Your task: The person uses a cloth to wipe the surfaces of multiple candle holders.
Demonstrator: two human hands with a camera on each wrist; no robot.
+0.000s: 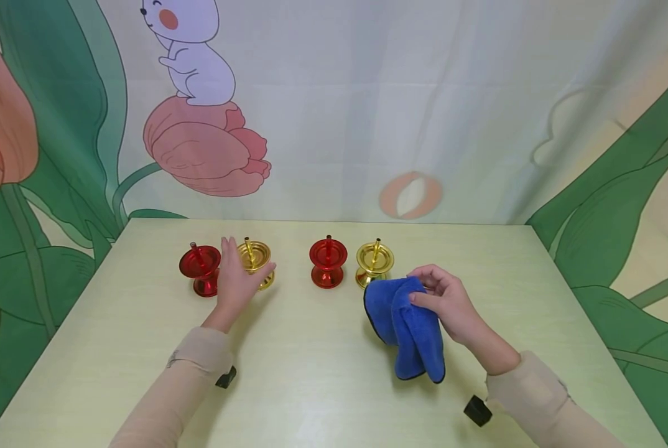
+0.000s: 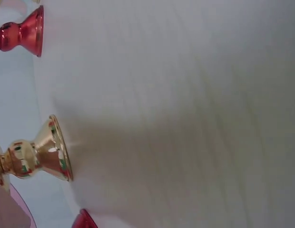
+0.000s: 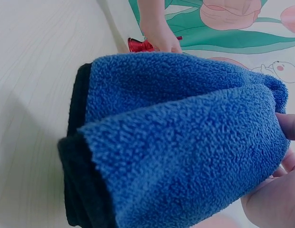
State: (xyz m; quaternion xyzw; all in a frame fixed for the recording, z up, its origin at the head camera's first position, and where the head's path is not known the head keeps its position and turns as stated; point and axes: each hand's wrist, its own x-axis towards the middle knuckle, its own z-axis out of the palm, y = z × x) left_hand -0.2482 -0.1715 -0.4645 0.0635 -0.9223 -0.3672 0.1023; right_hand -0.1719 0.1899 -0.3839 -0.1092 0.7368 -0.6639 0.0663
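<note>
My left hand [image 1: 237, 279] is at a gold candle holder [image 1: 257, 254], fingers extended along its left side and thumb spread to its right. Whether the skin touches the metal, I cannot tell. That gold holder [image 2: 47, 151] stands upright on the table in the left wrist view. Just left of the hand is a red candle holder [image 1: 200, 262]. My right hand [image 1: 448, 302] pinches a blue cloth [image 1: 409, 323] with a dark edge between thumb and fingers. The folded cloth [image 3: 185, 137] hangs over the table, in front of a second gold candle holder [image 1: 375, 256], hiding part of its base.
A second red candle holder [image 1: 328, 261] stands between the two gold ones. All are toward the back of the pale table [image 1: 311, 373]. Behind its far edge hangs a printed curtain [image 1: 311, 124]. A small black block [image 1: 477, 410] is by the right sleeve.
</note>
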